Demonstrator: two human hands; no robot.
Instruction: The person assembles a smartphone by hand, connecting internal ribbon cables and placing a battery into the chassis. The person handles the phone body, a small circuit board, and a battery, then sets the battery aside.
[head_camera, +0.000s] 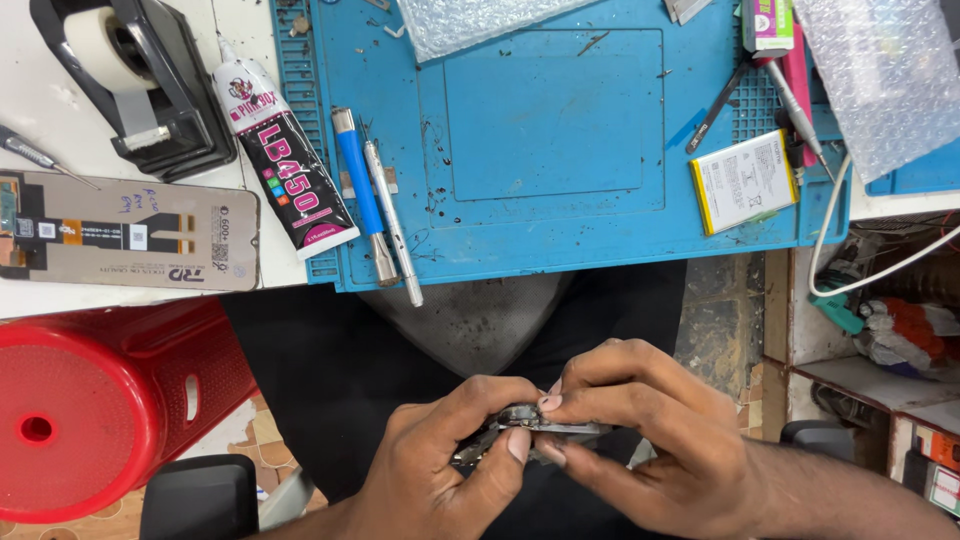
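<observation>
Phone part (530, 428), dark and flat, held low over the lap | left hand (440, 470) and right hand (640, 430) both pinching it | blue work mat (550, 130) on the bench above

The left hand (440, 465) and the right hand (640, 430) meet fingertip to fingertip, pinching a thin dark phone frame (535, 428) between them above the lap. Beyond the hands lies a blue work mat (550, 130) bearing a blue-handled screwdriver (362, 190) and a flat battery (745, 182). A red stool (90, 410) stands left of the left hand.
</observation>
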